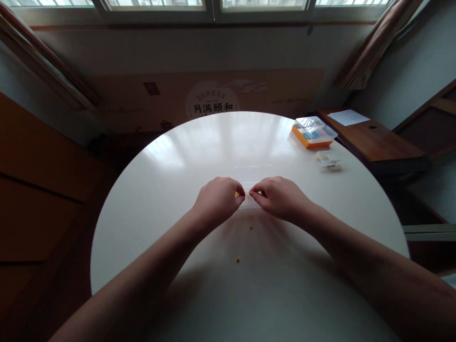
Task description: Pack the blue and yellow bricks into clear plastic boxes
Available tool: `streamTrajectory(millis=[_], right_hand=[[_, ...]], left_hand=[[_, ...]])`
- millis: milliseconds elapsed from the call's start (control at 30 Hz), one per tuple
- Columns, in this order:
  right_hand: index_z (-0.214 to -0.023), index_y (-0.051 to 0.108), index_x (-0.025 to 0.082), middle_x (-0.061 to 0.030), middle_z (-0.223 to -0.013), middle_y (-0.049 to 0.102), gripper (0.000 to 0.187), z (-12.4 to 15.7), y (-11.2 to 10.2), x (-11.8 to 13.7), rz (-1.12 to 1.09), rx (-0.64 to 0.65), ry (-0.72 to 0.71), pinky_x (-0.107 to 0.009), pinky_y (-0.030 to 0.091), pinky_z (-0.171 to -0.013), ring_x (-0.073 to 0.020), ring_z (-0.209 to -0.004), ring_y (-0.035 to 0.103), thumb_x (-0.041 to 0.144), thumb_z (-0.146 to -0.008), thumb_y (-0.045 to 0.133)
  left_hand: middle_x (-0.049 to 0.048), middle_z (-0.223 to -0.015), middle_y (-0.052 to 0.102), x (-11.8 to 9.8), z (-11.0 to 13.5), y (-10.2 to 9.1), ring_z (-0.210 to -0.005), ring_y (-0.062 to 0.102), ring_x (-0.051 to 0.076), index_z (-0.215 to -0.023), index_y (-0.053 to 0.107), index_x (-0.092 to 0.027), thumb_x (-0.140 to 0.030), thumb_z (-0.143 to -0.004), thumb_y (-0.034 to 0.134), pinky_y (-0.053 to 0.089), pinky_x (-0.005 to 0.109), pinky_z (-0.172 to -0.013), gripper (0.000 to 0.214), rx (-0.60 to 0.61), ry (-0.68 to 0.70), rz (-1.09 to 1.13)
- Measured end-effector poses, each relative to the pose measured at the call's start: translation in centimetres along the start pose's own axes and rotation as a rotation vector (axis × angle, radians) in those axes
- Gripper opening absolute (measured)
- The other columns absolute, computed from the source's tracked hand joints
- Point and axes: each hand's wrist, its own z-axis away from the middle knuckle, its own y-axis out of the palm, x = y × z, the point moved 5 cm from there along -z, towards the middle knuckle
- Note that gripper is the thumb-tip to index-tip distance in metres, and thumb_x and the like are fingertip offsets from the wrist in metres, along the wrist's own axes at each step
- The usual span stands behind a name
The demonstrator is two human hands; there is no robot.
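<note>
My left hand (221, 197) and my right hand (280, 195) face each other over a clear, flat plastic tray or sheet (251, 204) in the middle of the table. The fingers of both are pinched together, their tips nearly meeting. Tiny yellow pieces show at the fingertips, one beside my left thumb and a small yellow bit (248, 195) between the hands. Whether either pinch holds a piece is too small to tell. Nearer to me, two small yellow pieces, a farther one (251, 227) and a closer one (238, 260), lie on the tabletop.
The round white table (142, 213) fills the middle of the view. At its far right stands an orange box with clear lids (313, 133), and a small clear container (327, 161) sits in front of it. Beyond is a wooden desk (377, 140) with a white paper (348, 117).
</note>
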Motion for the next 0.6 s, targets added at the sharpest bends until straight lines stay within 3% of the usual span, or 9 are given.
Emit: streamTrajectory(millis=[600], right_hand=[[-0.094, 0.074, 0.030, 0.0012, -0.088, 0.069, 0.031, -0.1, 0.3, 0.2, 0.031, 0.051, -0.040, -0.020, 0.033, -0.062, -0.0108, -0.076, 0.059, 0.035, -0.090, 0.043]], left_hand=[[0.0017, -0.083, 0.074, 0.1, -0.3, 1.1, -0.077, 0.065, 0.023, -0.085, 0.077, -0.029, -0.031, -0.081, 0.057, 0.047, 0.030, -0.063, 0.020, -0.049, -0.050, -0.084]])
